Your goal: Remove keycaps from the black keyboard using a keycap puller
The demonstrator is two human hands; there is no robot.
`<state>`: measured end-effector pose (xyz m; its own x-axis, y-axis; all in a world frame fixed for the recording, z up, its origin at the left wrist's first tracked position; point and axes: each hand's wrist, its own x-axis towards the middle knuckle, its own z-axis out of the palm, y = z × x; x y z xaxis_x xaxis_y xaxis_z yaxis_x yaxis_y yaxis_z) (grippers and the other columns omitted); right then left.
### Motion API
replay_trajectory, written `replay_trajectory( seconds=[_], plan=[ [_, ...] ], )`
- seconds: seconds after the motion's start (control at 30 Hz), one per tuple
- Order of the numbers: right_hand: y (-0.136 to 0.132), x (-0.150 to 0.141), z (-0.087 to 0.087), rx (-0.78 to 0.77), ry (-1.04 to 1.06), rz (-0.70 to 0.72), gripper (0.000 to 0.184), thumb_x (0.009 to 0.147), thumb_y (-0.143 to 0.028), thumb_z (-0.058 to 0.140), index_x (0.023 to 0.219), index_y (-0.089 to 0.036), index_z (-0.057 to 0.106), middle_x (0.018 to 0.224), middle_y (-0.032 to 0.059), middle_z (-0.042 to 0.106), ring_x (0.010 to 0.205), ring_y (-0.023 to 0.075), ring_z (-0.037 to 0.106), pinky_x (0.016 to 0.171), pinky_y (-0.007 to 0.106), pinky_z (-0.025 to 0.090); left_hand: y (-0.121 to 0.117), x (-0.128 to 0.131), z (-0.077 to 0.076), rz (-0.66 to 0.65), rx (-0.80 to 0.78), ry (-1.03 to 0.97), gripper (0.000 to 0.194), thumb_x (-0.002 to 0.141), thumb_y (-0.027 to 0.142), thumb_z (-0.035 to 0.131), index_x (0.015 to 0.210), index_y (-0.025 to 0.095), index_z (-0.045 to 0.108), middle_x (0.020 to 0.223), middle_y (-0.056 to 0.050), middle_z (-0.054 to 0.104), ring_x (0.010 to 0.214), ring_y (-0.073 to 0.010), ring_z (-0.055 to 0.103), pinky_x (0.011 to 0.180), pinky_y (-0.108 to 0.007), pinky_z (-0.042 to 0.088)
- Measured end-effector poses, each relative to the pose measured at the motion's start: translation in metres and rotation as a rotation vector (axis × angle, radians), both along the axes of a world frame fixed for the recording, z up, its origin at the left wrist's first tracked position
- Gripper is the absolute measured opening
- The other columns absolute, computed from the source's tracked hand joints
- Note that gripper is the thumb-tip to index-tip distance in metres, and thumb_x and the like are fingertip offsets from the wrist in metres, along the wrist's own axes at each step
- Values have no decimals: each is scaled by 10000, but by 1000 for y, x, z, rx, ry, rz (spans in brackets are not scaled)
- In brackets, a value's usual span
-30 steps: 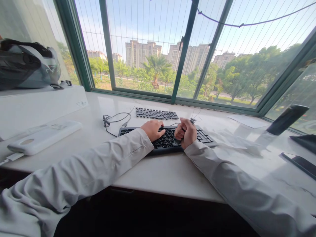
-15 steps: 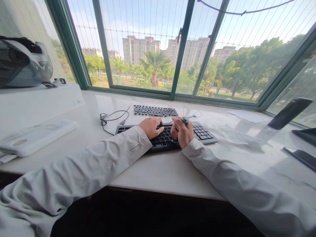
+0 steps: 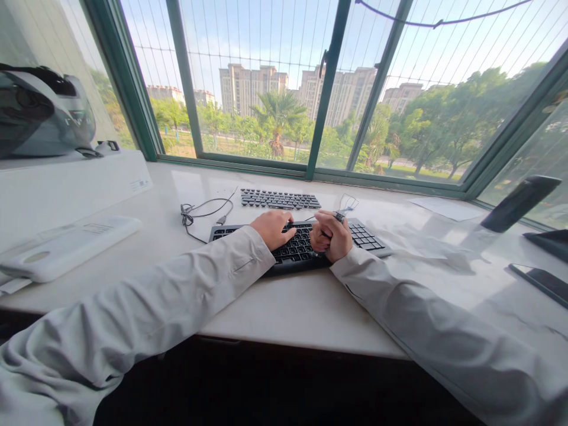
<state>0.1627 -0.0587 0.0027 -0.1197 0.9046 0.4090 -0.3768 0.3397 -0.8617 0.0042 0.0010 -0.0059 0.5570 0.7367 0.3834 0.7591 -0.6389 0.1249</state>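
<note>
Count of items on the white counter (image 3: pixel 284 307):

Keyboards: two. One black keyboard (image 3: pixel 306 245) near, under the hands; one second keyboard (image 3: pixel 279 199) far, by the window.

Hands: two, a left hand (image 3: pixel 271 228) and a right hand (image 3: pixel 331 236).

Wire keycap puller (image 3: pixel 344 210): one, in the right hand.

Coiled cable (image 3: pixel 202 213): one, left of the keyboards.

White flat device (image 3: pixel 66 245): one, far left.

Helmet (image 3: pixel 42 112): one, on one white box (image 3: pixel 71 186).

Dark phones: two at right, one propped (image 3: pixel 519 202), one lying flat (image 3: pixel 539 283).

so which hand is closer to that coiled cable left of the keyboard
Left. The left hand rests on the near keyboard's middle keys, on the side of the coiled cable. The right hand, fisted around a small wire tool, sits farther right, beyond the left hand.
</note>
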Motion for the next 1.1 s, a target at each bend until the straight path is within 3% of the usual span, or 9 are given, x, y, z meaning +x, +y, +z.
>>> replay_trajectory(
  seconds=[0.23, 0.47, 1.1],
  plan=[
    [1, 3, 2, -126, 54, 51, 473, 678, -398, 657, 454, -215, 283, 311, -79, 271, 253, 55, 226, 260, 174, 152, -1, 0, 0, -1, -3, -2, 307, 884, 386, 494, 1063, 179, 632, 1084, -89, 679, 1021, -248, 619, 907, -358, 474],
    [-1, 3, -2, -56, 60, 77, 446, 711, -383, 663, 447, -201, 353, 331, -72, 286, 261, 55, 244, 261, 175, 168, -1, 0, 0, -5, 4, -2, 304, 883, 381, 498, 1063, 175, 631, 1078, -88, 678, 1016, -249, 619, 906, -361, 472],
    [-3, -2, -7, 0, 98, -70, 489, 673, -312, 665, 420, -210, 259, 316, -79, 240, 258, 35, 199, 277, 178, 125, -1, 2, 0, 8, 12, 14, 327, 887, 378, 489, 1087, 160, 629, 1042, -101, 682, 1002, -252, 626, 897, -361, 480]
  ],
)
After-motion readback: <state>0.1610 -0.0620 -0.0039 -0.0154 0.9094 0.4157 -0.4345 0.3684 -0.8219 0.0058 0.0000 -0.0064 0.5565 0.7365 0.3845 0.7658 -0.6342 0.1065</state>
